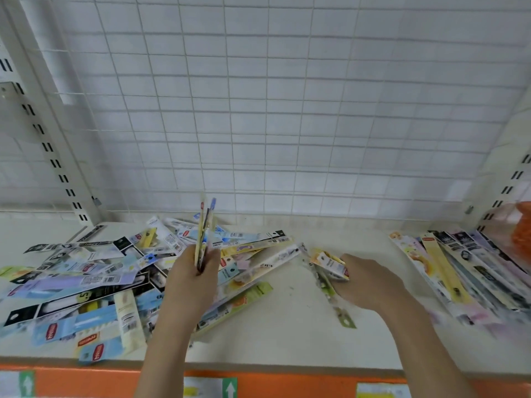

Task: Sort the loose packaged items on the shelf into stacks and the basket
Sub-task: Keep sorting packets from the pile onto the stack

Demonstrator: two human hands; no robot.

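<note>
Our left hand (191,278) pinches a few upright packets (204,234); our right hand (370,282) is closed around a small bunch (327,268) low over the shelf (287,334); the packets look light, thin, slick, bendy, so we grip mid-length; a loose heap (86,280) crowds left of the left fingers; a neat stack (459,271) lies right of the right fingers; the basket is not clearly seen.

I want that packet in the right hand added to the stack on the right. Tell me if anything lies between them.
Nothing visible does. The right hand holds a green-tipped packet above bare shelf, and only bare shelf surface lies between it and the stack on the right. The loose pile lies off to the left.
</note>
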